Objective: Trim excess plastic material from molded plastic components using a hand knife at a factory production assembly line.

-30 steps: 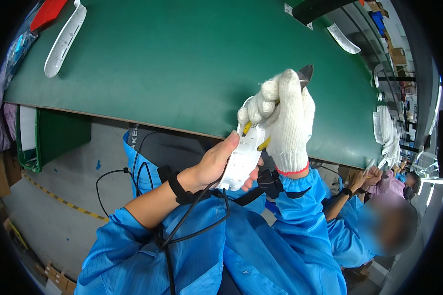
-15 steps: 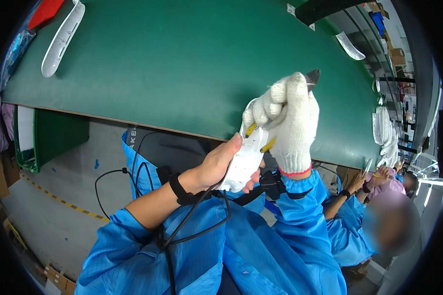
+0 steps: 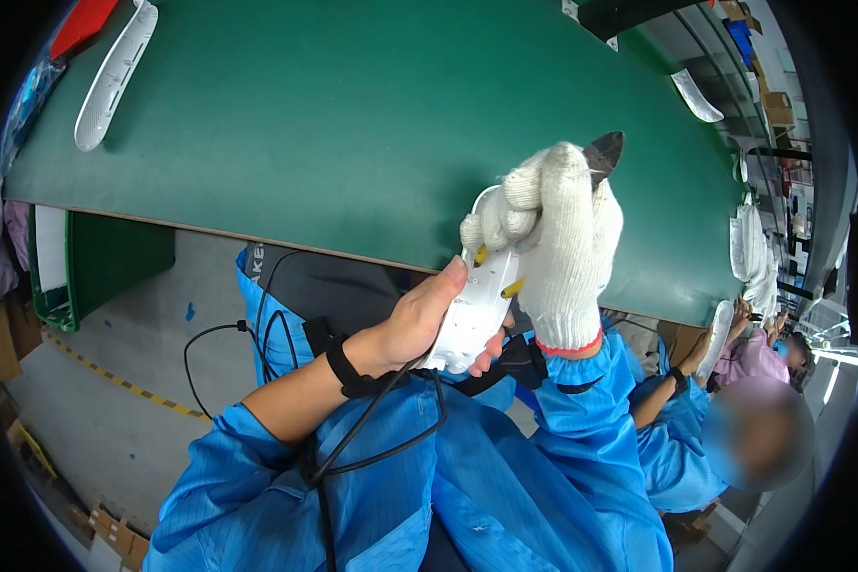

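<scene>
My bare left hand (image 3: 418, 319) is wrapped round a long white plastic shell (image 3: 475, 319), thumb on its near face and fingertips showing at its right edge. The shell slants upward over the table's front edge. In a white knit glove, my right hand (image 3: 564, 243) is closed round cutting pliers (image 3: 604, 157). Their dark pointed jaws stick out past the top of the glove, and short pieces of the yellow handles show below the fingers. Those gloved fingers overlap the shell's upper part and hide it. I cannot tell whether they touch it.
A green table (image 3: 305, 124) spans the view. On it lie another white shell (image 3: 114, 76) at far left and a red object (image 3: 81, 27). A green bin (image 3: 114, 262) stands lower left. Black cables (image 3: 324, 467) hang before me. At right a co-worker (image 3: 682, 439) holds a white part.
My gloved right hand has tilted slightly, with the pliers' jaws a little further right. My left hand keeps its hold. At right, the co-worker's white part has turned and shows more fully.
</scene>
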`<state>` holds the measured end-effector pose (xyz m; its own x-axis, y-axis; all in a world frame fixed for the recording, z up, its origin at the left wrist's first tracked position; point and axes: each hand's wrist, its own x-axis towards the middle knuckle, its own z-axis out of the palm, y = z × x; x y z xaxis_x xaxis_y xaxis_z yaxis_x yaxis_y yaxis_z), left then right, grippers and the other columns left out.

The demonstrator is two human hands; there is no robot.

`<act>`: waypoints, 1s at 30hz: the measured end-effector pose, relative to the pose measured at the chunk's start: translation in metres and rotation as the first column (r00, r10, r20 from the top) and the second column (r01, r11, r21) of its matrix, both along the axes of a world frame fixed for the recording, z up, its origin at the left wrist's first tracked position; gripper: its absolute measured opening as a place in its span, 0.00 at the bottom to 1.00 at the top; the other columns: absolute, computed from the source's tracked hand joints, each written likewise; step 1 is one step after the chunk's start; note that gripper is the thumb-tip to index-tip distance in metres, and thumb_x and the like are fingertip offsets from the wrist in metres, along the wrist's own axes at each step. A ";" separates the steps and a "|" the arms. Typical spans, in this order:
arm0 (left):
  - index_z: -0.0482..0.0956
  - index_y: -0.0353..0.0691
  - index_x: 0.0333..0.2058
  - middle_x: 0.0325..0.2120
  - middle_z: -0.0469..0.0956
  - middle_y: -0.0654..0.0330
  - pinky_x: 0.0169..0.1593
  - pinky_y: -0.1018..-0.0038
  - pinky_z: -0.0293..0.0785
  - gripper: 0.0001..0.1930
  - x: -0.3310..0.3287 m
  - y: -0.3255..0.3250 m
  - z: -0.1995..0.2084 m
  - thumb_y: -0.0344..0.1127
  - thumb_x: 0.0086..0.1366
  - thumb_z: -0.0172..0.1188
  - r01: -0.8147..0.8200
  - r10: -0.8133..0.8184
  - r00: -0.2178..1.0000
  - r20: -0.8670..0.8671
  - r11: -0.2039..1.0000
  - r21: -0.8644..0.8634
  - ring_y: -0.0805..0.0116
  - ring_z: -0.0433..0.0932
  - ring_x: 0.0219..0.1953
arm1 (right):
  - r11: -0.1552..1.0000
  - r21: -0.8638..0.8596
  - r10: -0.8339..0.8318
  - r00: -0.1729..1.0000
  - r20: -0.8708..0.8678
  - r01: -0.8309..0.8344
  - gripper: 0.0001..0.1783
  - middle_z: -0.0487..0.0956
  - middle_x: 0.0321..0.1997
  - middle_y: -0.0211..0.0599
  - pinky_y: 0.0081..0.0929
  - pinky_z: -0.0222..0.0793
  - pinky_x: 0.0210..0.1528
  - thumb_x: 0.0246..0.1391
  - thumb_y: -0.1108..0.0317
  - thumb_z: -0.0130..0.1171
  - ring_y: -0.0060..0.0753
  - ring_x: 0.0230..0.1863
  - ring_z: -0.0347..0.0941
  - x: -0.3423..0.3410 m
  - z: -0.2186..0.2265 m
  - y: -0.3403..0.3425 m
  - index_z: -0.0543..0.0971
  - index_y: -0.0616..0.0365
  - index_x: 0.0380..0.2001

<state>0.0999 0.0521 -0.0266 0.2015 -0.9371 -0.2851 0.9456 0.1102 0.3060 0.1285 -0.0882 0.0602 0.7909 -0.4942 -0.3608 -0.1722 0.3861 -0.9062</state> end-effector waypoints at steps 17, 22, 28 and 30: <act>0.73 0.32 0.46 0.28 0.81 0.54 0.32 0.71 0.81 0.39 -0.001 0.000 0.008 0.66 0.75 0.27 -0.022 0.023 1.000 -0.002 0.999 0.038 0.65 0.82 0.27 | 0.984 -0.176 0.013 0.999 -0.031 -0.018 0.21 0.64 0.18 0.31 0.36 0.70 0.22 0.71 0.55 0.48 0.30 0.18 0.65 0.004 0.005 0.010 0.69 0.58 0.27; 0.74 0.32 0.46 0.29 0.81 0.54 0.33 0.72 0.82 0.40 -0.005 -0.003 0.004 0.67 0.74 0.28 -0.093 0.091 0.995 0.034 0.992 0.080 0.67 0.82 0.27 | 1.000 0.020 -0.008 1.000 0.025 0.007 0.19 0.63 0.19 0.30 0.34 0.63 0.22 0.70 0.54 0.51 0.28 0.17 0.61 0.002 0.004 -0.006 0.70 0.58 0.29; 0.73 0.30 0.48 0.32 0.80 0.53 0.35 0.71 0.82 0.44 -0.011 -0.006 0.005 0.73 0.70 0.30 -0.113 0.104 0.990 0.093 0.988 0.105 0.67 0.82 0.31 | 0.992 -0.121 -0.033 0.998 0.048 0.038 0.20 0.75 0.22 0.31 0.22 0.70 0.23 0.69 0.54 0.53 0.21 0.19 0.71 -0.012 -0.010 -0.019 0.77 0.62 0.33; 0.73 0.30 0.48 0.32 0.80 0.53 0.35 0.71 0.82 0.44 -0.013 -0.006 0.004 0.72 0.71 0.29 -0.113 0.103 0.990 0.098 0.988 0.104 0.68 0.83 0.31 | 0.993 -0.111 -0.037 0.998 0.051 0.042 0.20 0.75 0.22 0.32 0.22 0.70 0.24 0.69 0.54 0.53 0.21 0.20 0.71 -0.012 -0.011 -0.018 0.77 0.62 0.34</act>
<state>0.0867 0.0460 -0.0224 0.3301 -0.8728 -0.3594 0.8972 0.1717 0.4070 0.1161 -0.1066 0.0490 0.7853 -0.5607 -0.2626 -0.1130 0.2871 -0.9512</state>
